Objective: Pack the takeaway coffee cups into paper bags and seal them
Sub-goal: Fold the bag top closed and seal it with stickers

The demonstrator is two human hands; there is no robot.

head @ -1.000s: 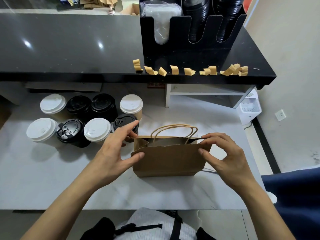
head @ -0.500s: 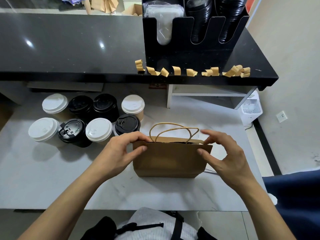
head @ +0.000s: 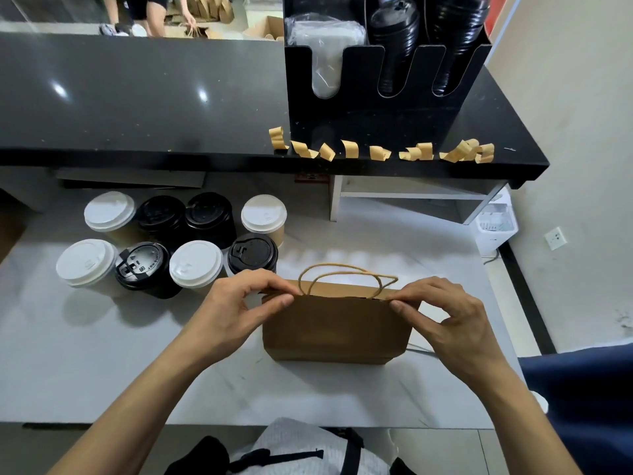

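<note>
On the white table (head: 102,354) we pinch the bag (head: 337,329) mouth together, left hand (head: 236,311) and right hand (head: 448,320) at its top corners. Sealing seems unfinished; tape strips (head: 380,152) wait, and eight cups (head: 195,264) remain unpacked beside it.

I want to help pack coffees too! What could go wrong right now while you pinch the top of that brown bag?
Both hands, left hand and right hand, pinch the top edge of the paper bag. Pulling unevenly might tip it or crumple the rim. The rope handles stick up near the fingers and could get folded into the seal. The black-lidded cup stands close behind the left hand, so an elbow or wrist swing might knock it.
</note>
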